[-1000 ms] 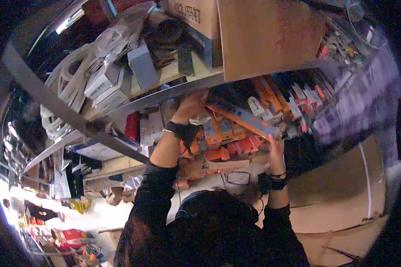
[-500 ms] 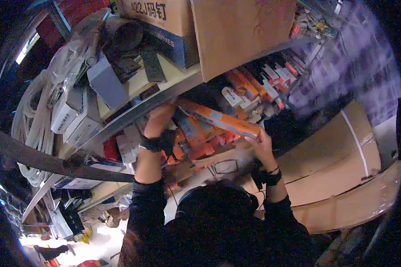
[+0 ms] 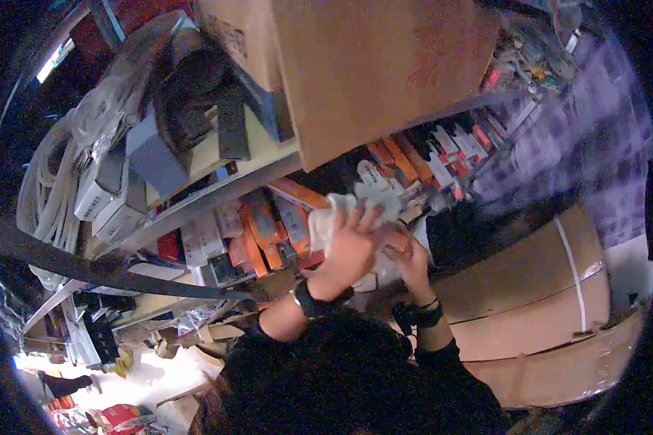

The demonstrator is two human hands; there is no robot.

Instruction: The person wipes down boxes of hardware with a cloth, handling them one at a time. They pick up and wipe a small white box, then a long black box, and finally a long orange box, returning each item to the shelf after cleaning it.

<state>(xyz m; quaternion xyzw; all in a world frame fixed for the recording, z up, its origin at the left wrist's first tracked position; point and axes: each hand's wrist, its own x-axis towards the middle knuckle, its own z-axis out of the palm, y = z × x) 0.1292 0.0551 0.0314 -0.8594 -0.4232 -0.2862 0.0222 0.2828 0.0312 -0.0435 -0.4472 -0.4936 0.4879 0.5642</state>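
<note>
A long orange box [image 3: 295, 193] lies slantwise in front of the shelf, its middle covered by a crumpled white cloth [image 3: 322, 226]. My left hand [image 3: 355, 243] presses on the cloth over the box, fingers bent and somewhat spread. At the box's near right end, my right hand [image 3: 411, 264] grips it between thumb and fingers. Behind and left of my hands, more orange boxes [image 3: 261, 230] stand in a row. A white box [image 3: 204, 235] is beside them.
A big cardboard box [image 3: 392, 72] overhangs the upper shelf edge [image 3: 232, 185]. Coiled pale tubing [image 3: 58, 188] hangs at left. Large strapped cartons [image 3: 530, 290] lie at right, below a purple checked cloth [image 3: 559, 138]. White and red small boxes [image 3: 450, 156] fill the shelf behind.
My left hand has moved from the box's far left end to its middle, where a white cloth now shows beneath it. My right hand stays at the right end; the view shifted slightly.
</note>
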